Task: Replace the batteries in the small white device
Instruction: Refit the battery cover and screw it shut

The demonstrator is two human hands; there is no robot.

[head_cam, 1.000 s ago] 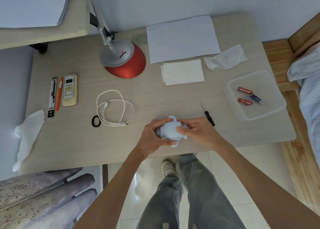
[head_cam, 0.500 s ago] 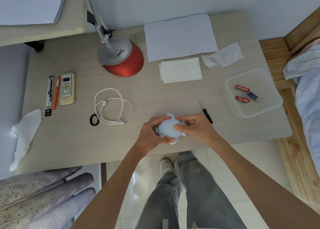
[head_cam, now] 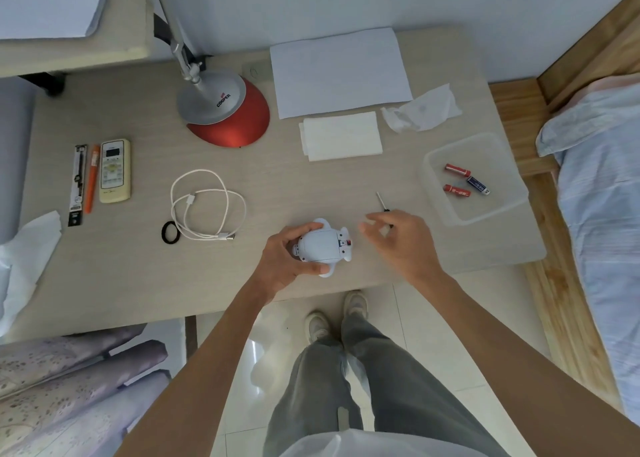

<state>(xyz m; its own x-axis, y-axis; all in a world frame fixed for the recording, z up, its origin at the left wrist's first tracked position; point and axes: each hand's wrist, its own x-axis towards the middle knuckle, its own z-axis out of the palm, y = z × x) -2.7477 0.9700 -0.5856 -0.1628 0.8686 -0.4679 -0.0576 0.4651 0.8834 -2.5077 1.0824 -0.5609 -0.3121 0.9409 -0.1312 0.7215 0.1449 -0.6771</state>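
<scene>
Right fingers (head_cam: 372,226) now off white device (head_cam: 323,245)

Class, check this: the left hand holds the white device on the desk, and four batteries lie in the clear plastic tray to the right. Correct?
Not quite. The head view shows three batteries in the clear plastic tray, not four. The left hand does hold the white device on the desk.

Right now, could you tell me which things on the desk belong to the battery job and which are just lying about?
For the job: white device, screwdriver, batteries in the clear tub.

Lying about: remote, cable, lamp, paper, tissues.
</scene>
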